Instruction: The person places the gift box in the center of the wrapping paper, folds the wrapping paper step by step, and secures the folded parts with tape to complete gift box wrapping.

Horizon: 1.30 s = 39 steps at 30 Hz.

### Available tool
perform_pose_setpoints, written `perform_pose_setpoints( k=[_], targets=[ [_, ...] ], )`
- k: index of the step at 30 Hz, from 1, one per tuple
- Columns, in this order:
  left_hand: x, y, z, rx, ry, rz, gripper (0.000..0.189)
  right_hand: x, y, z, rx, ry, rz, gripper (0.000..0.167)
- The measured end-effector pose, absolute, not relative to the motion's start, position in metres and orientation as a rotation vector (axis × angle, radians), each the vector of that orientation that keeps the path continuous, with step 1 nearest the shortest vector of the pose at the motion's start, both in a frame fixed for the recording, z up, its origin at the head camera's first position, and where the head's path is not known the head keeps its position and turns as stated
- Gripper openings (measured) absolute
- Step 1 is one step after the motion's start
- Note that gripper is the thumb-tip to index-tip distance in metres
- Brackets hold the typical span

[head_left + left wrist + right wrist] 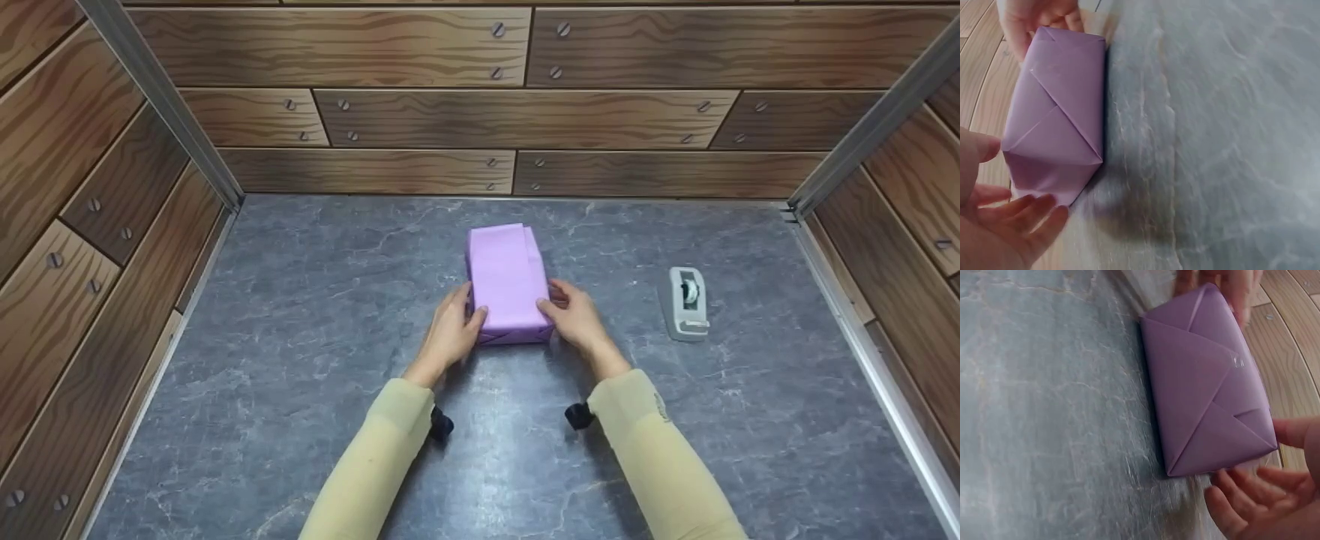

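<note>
A box wrapped in purple paper (510, 277) lies on the grey marbled tabletop, its folded end facing me. My left hand (450, 328) holds its left side near the front corner, thumb on the top edge and fingers along the side. On the opposite side my right hand (577, 320) grips it the same way. The right wrist view shows crossing triangular folds on the box's end, with a small shiny piece of clear tape (1237, 360) near the top edge. The underside of the box is hidden.
To the right of the box stands a light grey tape dispenser (688, 304) with a roll in it. Wood-patterned panels (420, 116) enclose the table at the back and both sides, with metal rails (874, 375) along the edges.
</note>
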<state>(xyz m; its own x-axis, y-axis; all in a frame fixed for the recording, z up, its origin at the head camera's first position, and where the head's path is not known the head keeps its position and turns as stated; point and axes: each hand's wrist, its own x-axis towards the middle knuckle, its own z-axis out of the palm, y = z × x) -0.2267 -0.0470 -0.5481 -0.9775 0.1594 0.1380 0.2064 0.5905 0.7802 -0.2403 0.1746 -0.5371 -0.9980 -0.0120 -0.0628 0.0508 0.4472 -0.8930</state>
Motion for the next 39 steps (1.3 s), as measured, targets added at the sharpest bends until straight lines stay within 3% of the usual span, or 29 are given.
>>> perform_pose_setpoints(
  k=[11,18,29,39],
  targets=[
    [-0.230,-0.051,-0.540,-0.323,-2.700,-1.766,0.066,-0.232,0.180,-0.538,0.070,2.489,-1.783,0.063],
    [-0.221,-0.050,-0.524,-0.277,-2.610,-1.764,0.065,-0.219,0.179,-0.536,-0.025,2.500,-1.939,0.071],
    [-0.203,-0.048,-0.518,-0.354,-2.499,-1.721,0.026,-0.195,0.179,-0.530,-0.088,2.492,-2.097,0.052],
    [-0.189,-0.050,-0.522,-0.439,-2.482,-1.733,0.025,-0.178,0.178,-0.526,-0.126,2.477,-2.168,0.041]
  ],
)
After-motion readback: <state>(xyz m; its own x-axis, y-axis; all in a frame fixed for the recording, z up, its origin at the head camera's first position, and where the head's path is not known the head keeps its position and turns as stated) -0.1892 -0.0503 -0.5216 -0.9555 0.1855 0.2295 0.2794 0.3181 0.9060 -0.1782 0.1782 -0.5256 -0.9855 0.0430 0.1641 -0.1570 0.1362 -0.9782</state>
